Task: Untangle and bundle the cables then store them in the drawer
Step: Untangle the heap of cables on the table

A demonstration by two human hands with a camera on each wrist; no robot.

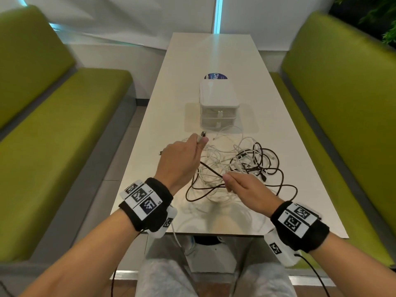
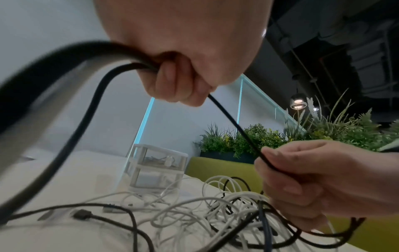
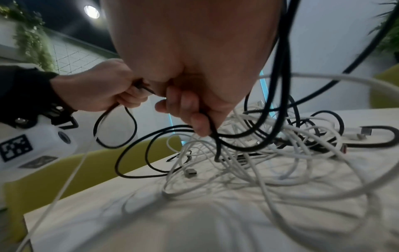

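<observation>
A tangle of white cables point(image 1: 216, 196) and dark cables lies on the near half of the pale table point(image 1: 192, 61). My left hand point(image 1: 182, 155) grips a black cable point(image 1: 211, 168), fingers curled round it point(image 2: 172, 80); its plug end pokes out past the fingertips. My right hand point(image 1: 242, 187) pinches the same black cable point(image 2: 235, 126) a short way along, just above the pile point(image 3: 248, 153). The cable runs straight between both hands. A small white drawer unit point(image 1: 218, 101) stands beyond the pile, both drawers closed.
Green padded benches flank the table on the left point(image 1: 53, 125) and the right point(image 1: 342, 103). A round blue sticker point(image 1: 215, 76) shows behind the drawer unit. Loose black loops point(image 1: 285, 185) reach toward the table's right edge. Plants point(image 2: 259, 136) stand behind the right bench.
</observation>
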